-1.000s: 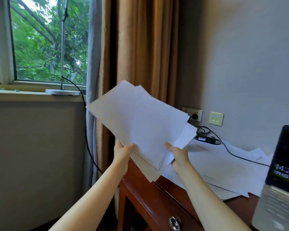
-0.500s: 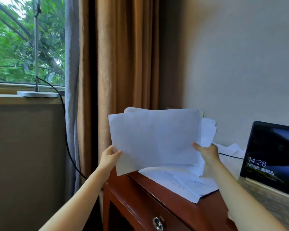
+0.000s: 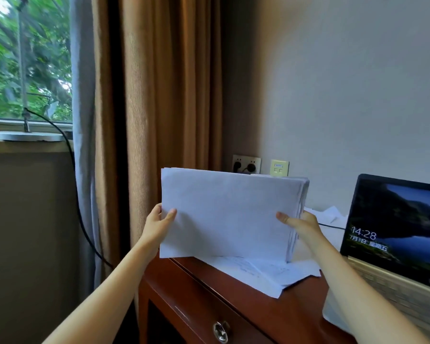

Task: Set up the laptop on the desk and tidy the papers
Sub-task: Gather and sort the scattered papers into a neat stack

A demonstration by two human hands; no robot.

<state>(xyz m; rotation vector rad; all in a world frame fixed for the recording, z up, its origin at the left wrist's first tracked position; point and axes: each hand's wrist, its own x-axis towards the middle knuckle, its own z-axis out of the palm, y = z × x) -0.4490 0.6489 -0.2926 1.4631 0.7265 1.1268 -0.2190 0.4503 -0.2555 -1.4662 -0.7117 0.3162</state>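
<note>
The left hand and right hand pinched the stack upright by its sides, lower edge seemingly on the desk left of the laptop; a slack grip might have spilled sheets

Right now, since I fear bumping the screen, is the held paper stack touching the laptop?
Apart. Head view shows wall and loose sheets between the paper stack and the laptop.
</note>
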